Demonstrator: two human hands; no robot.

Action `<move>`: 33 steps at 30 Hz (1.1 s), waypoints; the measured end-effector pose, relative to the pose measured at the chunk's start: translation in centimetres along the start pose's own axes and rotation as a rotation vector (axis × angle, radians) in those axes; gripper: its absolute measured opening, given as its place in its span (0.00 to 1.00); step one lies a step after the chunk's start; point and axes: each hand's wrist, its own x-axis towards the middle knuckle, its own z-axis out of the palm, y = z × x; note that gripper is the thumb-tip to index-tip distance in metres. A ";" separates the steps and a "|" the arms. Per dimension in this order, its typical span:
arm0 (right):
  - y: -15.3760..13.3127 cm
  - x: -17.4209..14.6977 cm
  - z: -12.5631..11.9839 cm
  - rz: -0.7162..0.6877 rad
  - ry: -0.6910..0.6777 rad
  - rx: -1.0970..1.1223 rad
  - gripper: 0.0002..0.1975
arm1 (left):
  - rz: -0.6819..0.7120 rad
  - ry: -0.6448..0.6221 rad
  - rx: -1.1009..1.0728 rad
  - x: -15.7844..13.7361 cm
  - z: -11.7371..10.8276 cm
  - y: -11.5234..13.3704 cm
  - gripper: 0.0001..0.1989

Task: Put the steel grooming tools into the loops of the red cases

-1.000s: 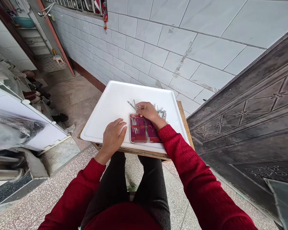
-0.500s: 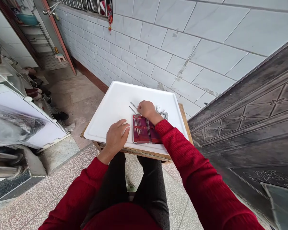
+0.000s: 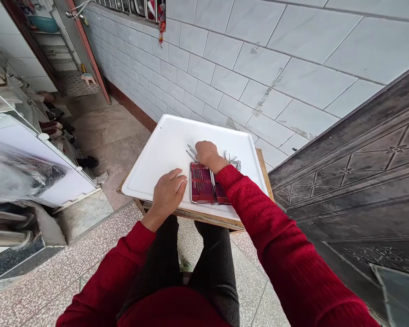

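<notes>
An open manicure case (image 3: 204,193) with a dark red lining lies near the front of the white tabletop (image 3: 150,154). Several slim metal tools (image 3: 198,177) sit in loops on its left side. My left hand (image 3: 168,193) rests just left of the case, fingers stretched and thumb apart, holding nothing. Behind the case my right hand (image 3: 207,152) is closed and low over the tabletop; its fingertips are hidden, so what they hold cannot be made out. Two thin metal tools (image 3: 191,152) poke out at its left. Shiny nail clippers (image 3: 232,159) lie to its right, partly behind my sleeve.
A tiled wall (image 3: 218,68) runs behind the table. At the right stands a dark patterned metal door (image 3: 347,181). Shoes (image 3: 52,129) fill a rack on the left, near a plastic-wrapped white unit (image 3: 30,168). A doorway lies at the far left.
The whole view has shifted slightly. My right hand stays behind the case, its fingers tucked a little further down. My left hand keeps its place beside the case.
</notes>
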 end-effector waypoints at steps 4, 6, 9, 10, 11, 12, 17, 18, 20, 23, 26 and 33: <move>-0.7 -0.4 0.1 0.008 0.003 -0.021 0.16 | 0.000 0.000 0.013 0.0 0.0 0.0 0.15; -0.5 -0.6 0.1 0.025 0.018 -0.010 0.14 | 0.004 0.000 0.014 0.0 0.0 0.0 0.14; 0.2 -1.0 0.3 0.073 0.055 0.060 0.12 | 0.005 0.001 0.028 -0.1 -0.1 0.1 0.14; 0.6 -1.2 0.4 0.092 0.063 0.101 0.10 | 0.004 -0.003 0.038 -0.1 -0.1 0.1 0.14; 0.9 -1.4 0.6 0.106 0.072 0.149 0.09 | 0.003 -0.009 0.048 -0.1 -0.2 0.2 0.14; 1.3 -1.7 0.8 0.113 0.083 0.200 0.08 | 0.002 -0.015 0.058 -0.1 -0.3 0.2 0.15; 2.9 -3.0 2.1 0.078 0.174 0.433 0.06 | 0.012 -0.033 0.093 0.0 -0.3 0.3 0.14; 3.1 -3.2 2.3 0.075 0.185 0.454 0.06 | 0.015 -0.036 0.098 0.0 -0.2 0.3 0.14; 3.3 -3.3 2.4 0.077 0.195 0.440 0.07 | 0.018 -0.036 0.108 0.0 -0.1 0.3 0.15; 3.1 -3.1 2.3 0.056 0.175 0.311 0.08 | 0.016 -0.027 0.119 0.1 0.1 0.1 0.15; 2.6 -2.8 2.1 -0.024 0.129 0.157 0.11 | 0.017 -0.016 0.124 0.1 0.2 0.1 0.15; 1.8 -3.6 1.3 -0.080 0.083 0.013 0.16 | 0.051 0.004 0.139 0.0 0.3 0.0 0.15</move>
